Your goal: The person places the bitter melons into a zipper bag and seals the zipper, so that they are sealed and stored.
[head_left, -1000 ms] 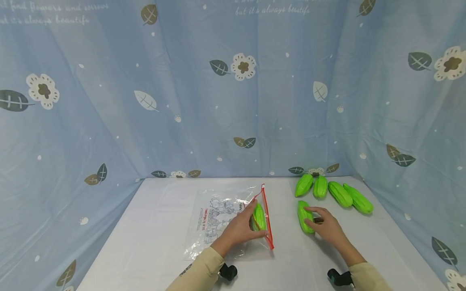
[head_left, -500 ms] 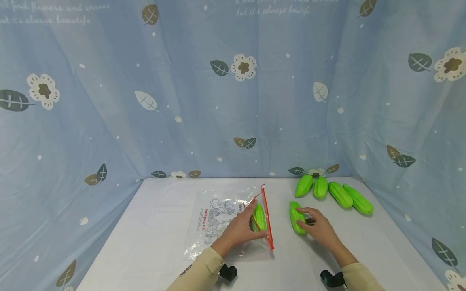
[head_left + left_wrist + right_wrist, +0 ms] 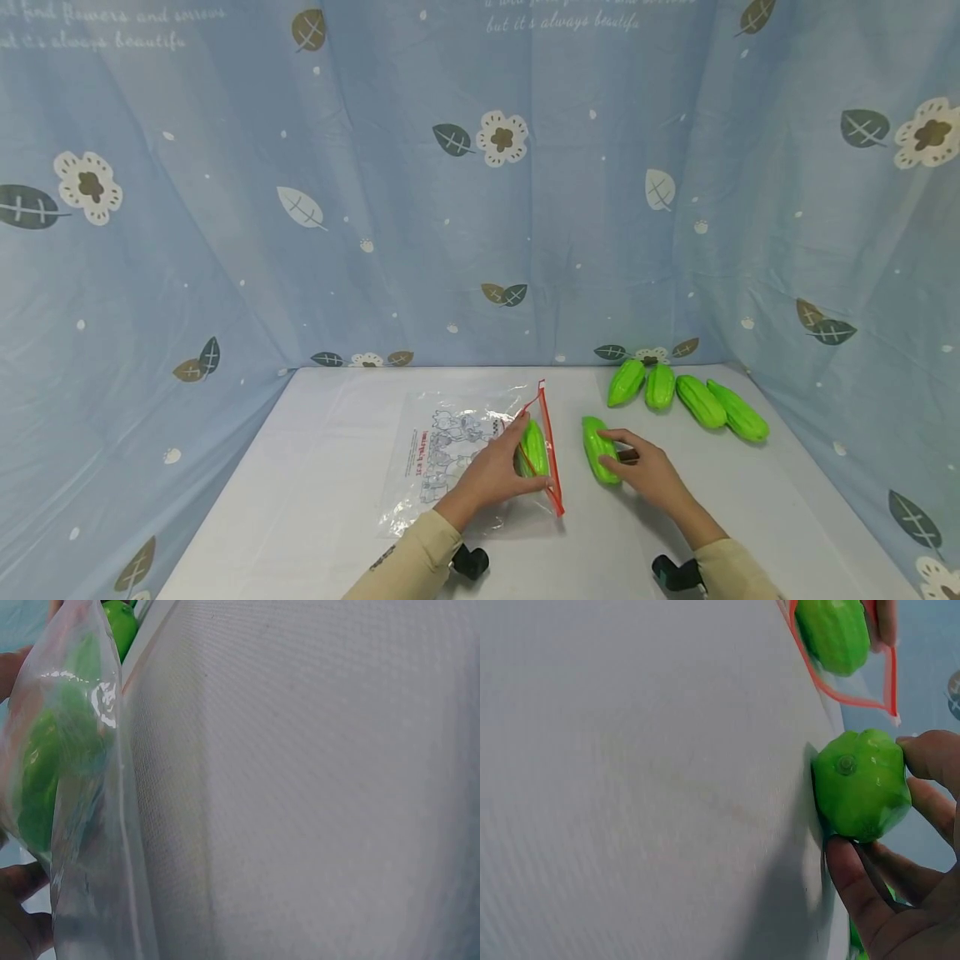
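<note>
A clear zip bag (image 3: 442,458) with a red zip edge and printed drawings lies on the table, its mouth to the right. One ribbed green gourd (image 3: 534,450) is inside, near the mouth. My left hand (image 3: 491,471) holds the bag at its mouth, thumb and fingers spread apart over this gourd. Just right of the mouth, my right hand (image 3: 648,471) grips another green gourd (image 3: 596,450) between thumb and fingers. The right wrist view shows that gourd (image 3: 861,784) end-on, close to the table, with the red-edged mouth (image 3: 844,697) beyond it.
Several more green gourds (image 3: 701,402) lie in a row at the table's back right. The white table (image 3: 300,483) ends at a blue patterned curtain (image 3: 480,208) behind and at both sides. Black wrist devices (image 3: 471,562) sit below both hands.
My right hand has moved left across the table with its gourd, closer to the bag's mouth. The left hand and the bag have stayed in place.
</note>
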### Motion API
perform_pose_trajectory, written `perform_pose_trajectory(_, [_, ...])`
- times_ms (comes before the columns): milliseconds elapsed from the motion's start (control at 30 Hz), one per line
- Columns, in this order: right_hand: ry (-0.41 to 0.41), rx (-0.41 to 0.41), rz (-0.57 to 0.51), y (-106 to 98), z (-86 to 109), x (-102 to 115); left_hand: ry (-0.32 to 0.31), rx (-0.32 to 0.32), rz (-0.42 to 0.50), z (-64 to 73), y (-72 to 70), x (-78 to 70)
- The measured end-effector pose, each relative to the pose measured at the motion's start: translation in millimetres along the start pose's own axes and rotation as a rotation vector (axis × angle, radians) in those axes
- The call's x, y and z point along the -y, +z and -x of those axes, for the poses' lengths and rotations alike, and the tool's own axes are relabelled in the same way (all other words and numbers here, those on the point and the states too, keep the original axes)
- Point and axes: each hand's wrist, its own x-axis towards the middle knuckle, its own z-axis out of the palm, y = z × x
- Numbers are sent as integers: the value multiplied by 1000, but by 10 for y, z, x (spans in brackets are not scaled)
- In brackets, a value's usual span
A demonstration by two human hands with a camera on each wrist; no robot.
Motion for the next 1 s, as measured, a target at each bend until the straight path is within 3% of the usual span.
perform_pose_trajectory(1000, [-10,-5,-24,64,-1,38,-15,5,12,2,-4,-4])
